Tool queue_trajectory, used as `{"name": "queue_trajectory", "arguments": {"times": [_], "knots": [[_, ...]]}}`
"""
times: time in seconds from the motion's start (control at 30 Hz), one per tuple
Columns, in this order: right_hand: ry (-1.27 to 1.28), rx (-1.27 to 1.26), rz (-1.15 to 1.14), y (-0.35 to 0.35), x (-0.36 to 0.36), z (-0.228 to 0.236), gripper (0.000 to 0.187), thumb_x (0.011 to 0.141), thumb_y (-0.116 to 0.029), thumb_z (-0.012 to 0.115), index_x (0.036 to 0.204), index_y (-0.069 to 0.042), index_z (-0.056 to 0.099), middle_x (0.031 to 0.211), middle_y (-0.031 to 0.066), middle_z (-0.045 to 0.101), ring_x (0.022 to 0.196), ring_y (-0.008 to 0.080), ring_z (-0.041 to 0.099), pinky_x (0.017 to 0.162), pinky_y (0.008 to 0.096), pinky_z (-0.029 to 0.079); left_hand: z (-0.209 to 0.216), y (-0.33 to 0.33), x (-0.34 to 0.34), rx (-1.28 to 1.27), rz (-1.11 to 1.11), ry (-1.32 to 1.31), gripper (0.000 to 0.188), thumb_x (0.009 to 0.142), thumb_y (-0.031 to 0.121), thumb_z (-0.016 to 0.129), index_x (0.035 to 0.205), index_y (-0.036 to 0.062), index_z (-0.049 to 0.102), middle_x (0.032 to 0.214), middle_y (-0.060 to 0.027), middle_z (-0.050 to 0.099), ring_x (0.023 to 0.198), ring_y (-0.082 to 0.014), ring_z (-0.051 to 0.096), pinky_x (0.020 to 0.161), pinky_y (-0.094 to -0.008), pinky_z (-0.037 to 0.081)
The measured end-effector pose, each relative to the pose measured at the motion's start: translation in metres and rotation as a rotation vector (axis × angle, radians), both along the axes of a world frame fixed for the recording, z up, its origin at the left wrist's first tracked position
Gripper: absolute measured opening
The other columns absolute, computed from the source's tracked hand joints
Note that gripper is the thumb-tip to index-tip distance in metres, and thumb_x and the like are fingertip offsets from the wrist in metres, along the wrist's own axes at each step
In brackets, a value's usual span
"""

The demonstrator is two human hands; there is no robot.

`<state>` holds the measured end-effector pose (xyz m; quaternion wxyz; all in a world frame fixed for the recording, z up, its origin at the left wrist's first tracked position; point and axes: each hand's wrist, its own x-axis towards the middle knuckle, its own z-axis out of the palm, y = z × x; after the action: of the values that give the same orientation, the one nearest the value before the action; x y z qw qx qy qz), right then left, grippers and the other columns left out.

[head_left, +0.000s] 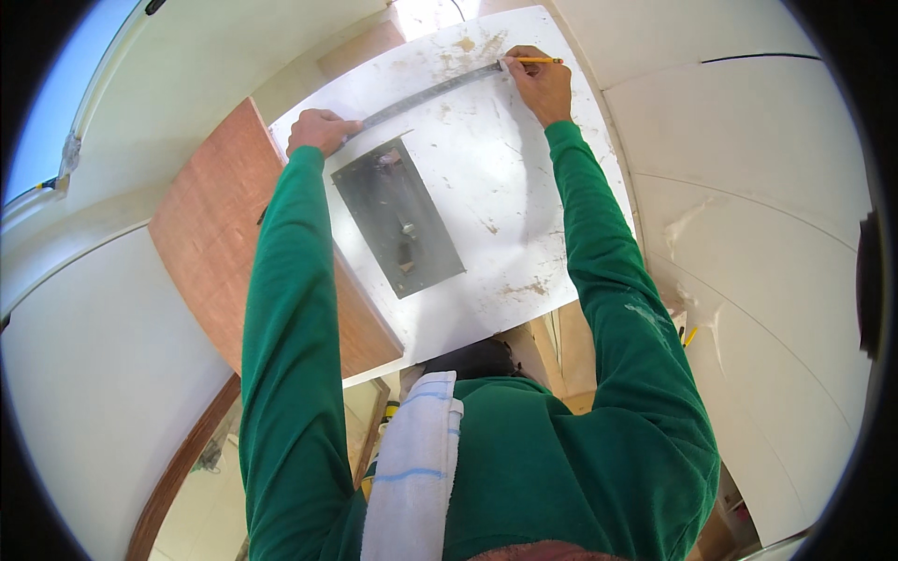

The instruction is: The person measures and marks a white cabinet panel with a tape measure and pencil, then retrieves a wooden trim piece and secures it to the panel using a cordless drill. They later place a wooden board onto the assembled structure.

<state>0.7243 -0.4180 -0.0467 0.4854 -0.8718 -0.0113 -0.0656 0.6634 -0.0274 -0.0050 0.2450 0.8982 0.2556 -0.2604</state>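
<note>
A long grey strip that looks like a metal ruler (426, 94) lies slanting across the far part of a white board (505, 252). At its left end my left hand (319, 130) grips it, fingers closed and pointing along it. My right hand (543, 86) is at the far right end, closed around a yellow pencil (535, 61) that points sideways, with the fingertips beside the strip's end. Nearer to me, a dark grey rectangle (398, 220) shows in the board; whether it is an opening or a glossy sheet I cannot tell.
A reddish-brown plywood sheet (210, 201) lies along the board's left side, under my left forearm. Pale walls (739, 215) curve close on the right. A white towel with blue stripes (412, 477) hangs over my front. Brown stains mark the white board.
</note>
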Motion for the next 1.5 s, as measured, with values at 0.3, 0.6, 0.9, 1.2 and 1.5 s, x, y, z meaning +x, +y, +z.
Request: {"name": "queue_trajectory", "arguments": {"times": [0.3, 0.6, 0.9, 1.2, 1.5], "knots": [[-0.114, 0.068, 0.082, 0.011, 0.008, -0.017, 0.012, 0.095, -0.011, 0.081, 0.107, -0.008, 0.081, 0.092, 0.0044, 0.081, 0.082, 0.0139, 0.074, 0.079, 0.0290, 0.060, -0.002, 0.001, 0.003, 0.020, -0.015, 0.010, 0.046, 0.076, 0.052, 0.093, 0.101, 0.0140, 0.088, 0.105, -0.0050, 0.085, 0.106, -0.0253, 0.080, 0.100, -0.0400, 0.060], [-0.036, 0.152, 0.121, 0.011, 0.014, -0.022, 0.011, 0.094, -0.005, 0.080, 0.105, -0.003, 0.078, 0.094, 0.0047, 0.081, 0.086, 0.0103, 0.072, 0.081, 0.0268, 0.058, -0.011, 0.004, 0.005, 0.078, -0.037, 0.031, 0.071, 0.076, 0.058, 0.091, 0.125, 0.0082, 0.081, 0.135, -0.0140, 0.078, 0.129, -0.0340, 0.072, 0.111, -0.0449, 0.057], [-0.044, 0.070, 0.096, 0.011, 0.009, -0.009, 0.012, 0.096, -0.007, 0.081, 0.108, -0.003, 0.080, 0.095, 0.0044, 0.081, 0.088, 0.0099, 0.072, 0.085, 0.0263, 0.058, -0.021, 0.003, 0.003, 0.108, -0.020, -0.054, 0.071, 0.072, 0.053, 0.093, 0.127, 0.0097, 0.081, 0.130, -0.0146, 0.079, 0.122, -0.0342, 0.076, 0.107, -0.0457, 0.059], [0.010, 0.242, 0.074, -0.004, 0.008, -0.010, 0.014, 0.097, -0.008, 0.083, 0.107, 0.001, 0.082, 0.096, 0.0044, 0.080, 0.087, 0.0104, 0.073, 0.083, 0.0254, 0.059, -0.023, 0.005, 0.004, 0.144, 0.011, -0.015, 0.073, 0.074, 0.055, 0.091, 0.131, 0.0103, 0.080, 0.135, -0.0135, 0.078, 0.129, -0.0334, 0.073, 0.112, -0.0454, 0.057], [0.054, 0.168, 0.065, -0.010, 0.003, -0.012, 0.017, 0.096, -0.014, 0.084, 0.105, 0.000, 0.083, 0.091, 0.0033, 0.082, 0.082, 0.0095, 0.075, 0.078, 0.0246, 0.059, -0.013, 0.008, 0.014, 0.066, -0.047, 0.083, 0.067, 0.073, 0.056, 0.092, 0.121, 0.0096, 0.083, 0.127, -0.0121, 0.081, 0.118, -0.0316, 0.077, 0.106, -0.0421, 0.058]]}}
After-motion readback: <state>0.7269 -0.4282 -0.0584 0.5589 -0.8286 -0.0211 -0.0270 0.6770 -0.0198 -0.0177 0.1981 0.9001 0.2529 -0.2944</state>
